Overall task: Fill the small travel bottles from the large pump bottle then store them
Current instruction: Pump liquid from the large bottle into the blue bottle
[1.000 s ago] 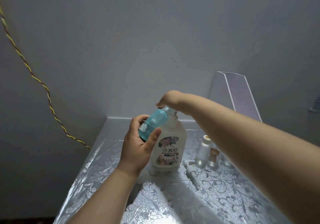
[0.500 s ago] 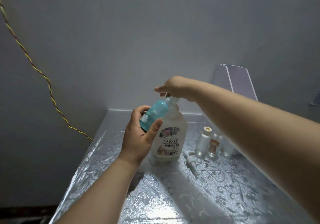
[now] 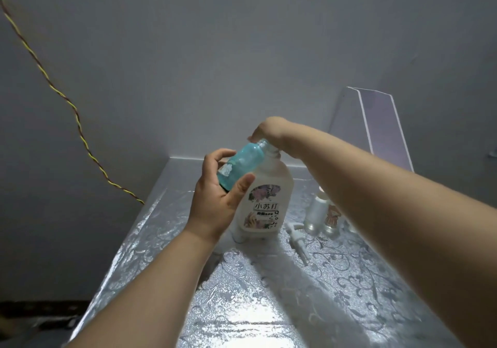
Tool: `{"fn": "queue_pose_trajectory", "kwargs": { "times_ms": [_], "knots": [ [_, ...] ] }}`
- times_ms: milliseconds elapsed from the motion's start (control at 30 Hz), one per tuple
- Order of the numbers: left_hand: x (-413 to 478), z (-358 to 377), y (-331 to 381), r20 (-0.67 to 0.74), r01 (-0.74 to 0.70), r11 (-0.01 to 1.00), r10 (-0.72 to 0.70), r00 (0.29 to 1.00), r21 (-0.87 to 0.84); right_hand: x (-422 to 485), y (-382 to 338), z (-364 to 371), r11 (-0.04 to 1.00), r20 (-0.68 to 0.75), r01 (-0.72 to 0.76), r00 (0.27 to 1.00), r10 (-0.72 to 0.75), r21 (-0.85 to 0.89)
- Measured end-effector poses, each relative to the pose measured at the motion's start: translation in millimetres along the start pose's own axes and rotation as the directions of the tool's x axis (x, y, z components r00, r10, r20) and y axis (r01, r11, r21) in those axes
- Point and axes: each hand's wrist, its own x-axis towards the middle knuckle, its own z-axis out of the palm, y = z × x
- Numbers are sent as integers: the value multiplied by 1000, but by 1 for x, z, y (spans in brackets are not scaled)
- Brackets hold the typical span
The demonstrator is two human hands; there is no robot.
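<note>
The blue bottle (image 3: 242, 163) in the left hand's (image 3: 217, 202) grip is translucent turquoise plastic, smooth and glossy, with a small white sticker on its side. Just right of the grip, the pump bottle (image 3: 269, 194) is milky white plastic with a dull, frosted look; its printed label is smoother and faintly shiny. Below the grip, the table (image 3: 242, 307) wears a silvery foil-like cover, embossed with scrolling flowers, grainy and strongly reflective. Farther right of the grip, the small bottles (image 3: 314, 213) look clear and glossy; whether they are plastic or glass cannot be told. The pump head (image 3: 295, 240) lying beside them is white plastic. Beyond them the stand (image 3: 376, 121) is a clear, smooth sheet. The wall (image 3: 242, 52) is matt.
</note>
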Motion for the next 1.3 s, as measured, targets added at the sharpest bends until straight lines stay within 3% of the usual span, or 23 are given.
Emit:
{"fn": "queue_pose_trajectory", "kwargs": {
  "times_ms": [200,533,800,1100,1300],
  "knots": [
    [-1,0,-1,18,24,1000,-25,1000,14,-9,-4,-14,999,-36,40,999,-40,12],
    [-2,3,-4,-15,-8,999,9,1000,36,4,0,2,997,36,-51,998,49,59],
    [-3,3,4,2,-23,999,23,1000,25,-4,0,-9,990,-62,50,997,-43,128],
    [-2,3,2,-29,-29,999,30,999,44,-11,-7,-4,999,40,-26,999,25,30],
    [-3,3,2,-5,-30,999,30,1000,42,-4,2,1,988,-13,-33,999,35,150]
  ]
}}
